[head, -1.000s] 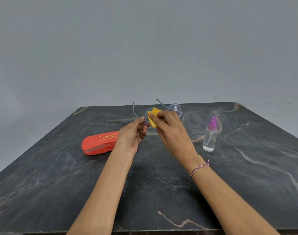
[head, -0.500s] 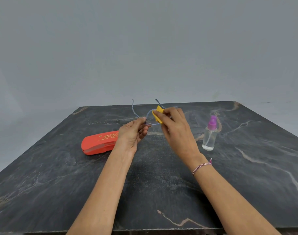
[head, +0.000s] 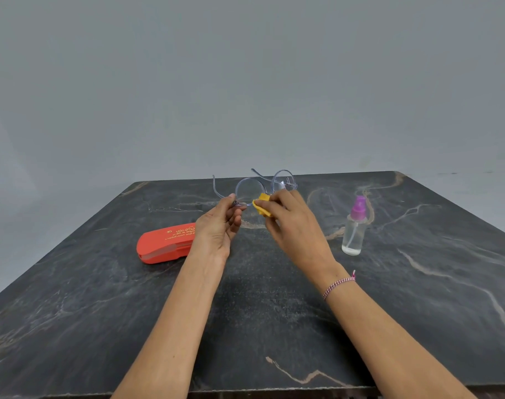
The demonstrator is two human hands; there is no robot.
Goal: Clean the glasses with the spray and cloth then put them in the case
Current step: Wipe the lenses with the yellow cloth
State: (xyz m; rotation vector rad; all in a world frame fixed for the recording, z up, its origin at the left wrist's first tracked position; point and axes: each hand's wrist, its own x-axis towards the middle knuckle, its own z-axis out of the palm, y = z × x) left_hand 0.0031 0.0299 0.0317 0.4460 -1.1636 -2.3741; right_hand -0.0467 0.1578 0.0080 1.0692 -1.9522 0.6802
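Gold print (head: pixel 184 233), not legible
The flat orange-red plastic glasses case (head: pixel 159 250) bears a few lines of small lettering in a non-Latin script, too small to read.

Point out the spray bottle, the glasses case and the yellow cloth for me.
spray bottle (head: pixel 352 234): head view, on its clear body below the purple cap.
glasses case (head: pixel 162 245): head view, on its orange top face.
yellow cloth (head: pixel 260 206): head view, on the exposed yellow fold.
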